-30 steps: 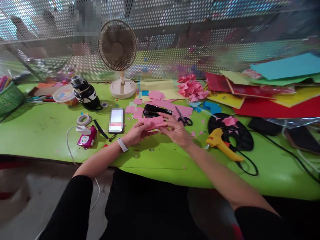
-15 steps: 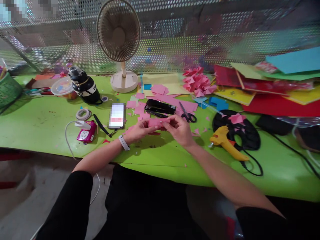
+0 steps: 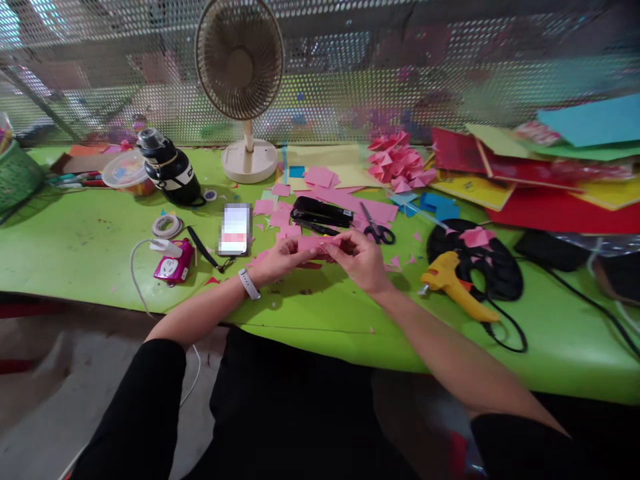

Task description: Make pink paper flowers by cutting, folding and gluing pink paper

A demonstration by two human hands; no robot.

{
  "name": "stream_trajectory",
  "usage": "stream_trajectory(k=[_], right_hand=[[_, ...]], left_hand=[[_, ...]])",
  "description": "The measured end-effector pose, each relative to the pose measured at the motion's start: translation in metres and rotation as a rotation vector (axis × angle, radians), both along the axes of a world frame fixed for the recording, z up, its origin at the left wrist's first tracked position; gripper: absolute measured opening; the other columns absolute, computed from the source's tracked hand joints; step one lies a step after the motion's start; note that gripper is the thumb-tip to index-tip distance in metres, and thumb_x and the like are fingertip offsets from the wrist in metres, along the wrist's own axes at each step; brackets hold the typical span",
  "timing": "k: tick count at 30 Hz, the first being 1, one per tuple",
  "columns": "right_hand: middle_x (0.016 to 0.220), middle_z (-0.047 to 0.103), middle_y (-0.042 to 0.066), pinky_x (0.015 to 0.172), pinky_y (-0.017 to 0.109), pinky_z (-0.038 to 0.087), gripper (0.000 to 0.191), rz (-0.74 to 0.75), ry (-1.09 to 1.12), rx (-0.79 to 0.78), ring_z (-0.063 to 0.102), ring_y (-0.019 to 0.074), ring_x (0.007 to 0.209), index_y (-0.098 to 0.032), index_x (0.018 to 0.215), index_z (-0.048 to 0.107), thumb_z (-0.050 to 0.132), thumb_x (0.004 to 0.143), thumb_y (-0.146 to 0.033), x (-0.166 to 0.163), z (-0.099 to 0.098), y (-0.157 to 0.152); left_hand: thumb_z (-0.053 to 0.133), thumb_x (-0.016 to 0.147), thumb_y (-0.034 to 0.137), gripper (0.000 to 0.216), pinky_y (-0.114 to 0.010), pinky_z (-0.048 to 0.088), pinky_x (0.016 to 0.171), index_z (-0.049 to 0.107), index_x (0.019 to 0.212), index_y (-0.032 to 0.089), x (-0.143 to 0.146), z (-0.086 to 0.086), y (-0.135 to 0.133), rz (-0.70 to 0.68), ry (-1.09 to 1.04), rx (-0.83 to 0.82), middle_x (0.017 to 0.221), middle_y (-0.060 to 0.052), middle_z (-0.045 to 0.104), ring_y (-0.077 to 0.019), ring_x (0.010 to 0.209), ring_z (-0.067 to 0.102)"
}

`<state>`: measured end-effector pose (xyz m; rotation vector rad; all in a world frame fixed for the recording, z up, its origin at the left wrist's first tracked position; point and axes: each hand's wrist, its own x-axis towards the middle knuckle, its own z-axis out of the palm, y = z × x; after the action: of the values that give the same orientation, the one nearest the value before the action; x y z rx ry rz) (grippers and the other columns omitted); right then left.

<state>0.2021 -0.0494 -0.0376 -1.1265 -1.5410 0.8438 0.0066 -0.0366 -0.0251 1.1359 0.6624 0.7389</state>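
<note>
A small piece of pink paper is pinched between both hands above the front part of the green table. My left hand grips its left side, fingers closed. On the right side, my right hand holds it between thumb and fingers. Just behind the hands lie a black stapler and black-handled scissors. Pink paper squares and small scraps are spread around them. Folded pink paper pieces are heaped at the back.
A yellow glue gun lies partly on a black pad at the right. Coloured sheets are stacked beyond. To the left are a phone, tape roll, magenta adapter, black bottle and fan.
Both hands keep their pinch on the pink paper, with hardly any movement. The whole view has shifted very slightly.
</note>
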Motion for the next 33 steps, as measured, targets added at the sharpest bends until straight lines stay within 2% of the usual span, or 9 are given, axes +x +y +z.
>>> stream_trajectory(k=[15,23,29,33], right_hand=[[0.070,0.065,0.000,0.057,0.030,0.053,0.032,0.005,0.007,-0.039,0.060,0.0146,0.060,-0.023,0.082,0.062,0.073,0.081,-0.053,-0.0011,0.0017,-0.0013],[0.070,0.063,-0.001,0.057,0.030,0.051,0.030,0.033,0.007,-0.043,0.059,0.0143,0.060,-0.023,0.083,0.062,0.074,0.082,-0.051,0.0014,-0.0050,0.0009],[0.078,0.061,0.000,0.050,0.027,0.047,0.036,-0.089,0.123,-0.071,0.058,0.0137,0.060,-0.025,0.093,0.057,0.073,0.080,-0.055,0.0030,-0.0018,0.0009],[0.066,0.055,-0.003,0.049,0.028,0.043,0.034,0.007,0.108,-0.134,0.055,0.0127,0.054,-0.025,0.085,0.054,0.068,0.085,-0.056,0.0058,0.0040,0.0007]], left_hand=[[0.082,0.075,0.045,0.045,-0.038,0.054,0.096,0.074,0.102,0.011,0.0007,-0.0027,0.0001,0.039,-0.035,-0.039,0.108,-0.015,0.075,-0.0196,0.097,0.072],[0.081,0.075,0.046,0.044,-0.036,0.055,0.095,0.075,0.101,0.011,0.0009,-0.0064,0.0015,0.030,-0.038,-0.049,0.107,-0.014,0.076,-0.0182,0.094,0.073],[0.079,0.078,0.044,0.041,-0.031,0.057,0.088,0.073,0.101,0.011,-0.0001,0.0002,0.0002,0.060,-0.018,-0.039,0.104,-0.014,0.077,-0.0176,0.090,0.074],[0.079,0.080,0.042,0.041,-0.030,0.058,0.085,0.072,0.103,0.010,0.0007,0.0002,0.0008,0.058,-0.002,-0.054,0.106,-0.016,0.076,-0.0201,0.093,0.075]])
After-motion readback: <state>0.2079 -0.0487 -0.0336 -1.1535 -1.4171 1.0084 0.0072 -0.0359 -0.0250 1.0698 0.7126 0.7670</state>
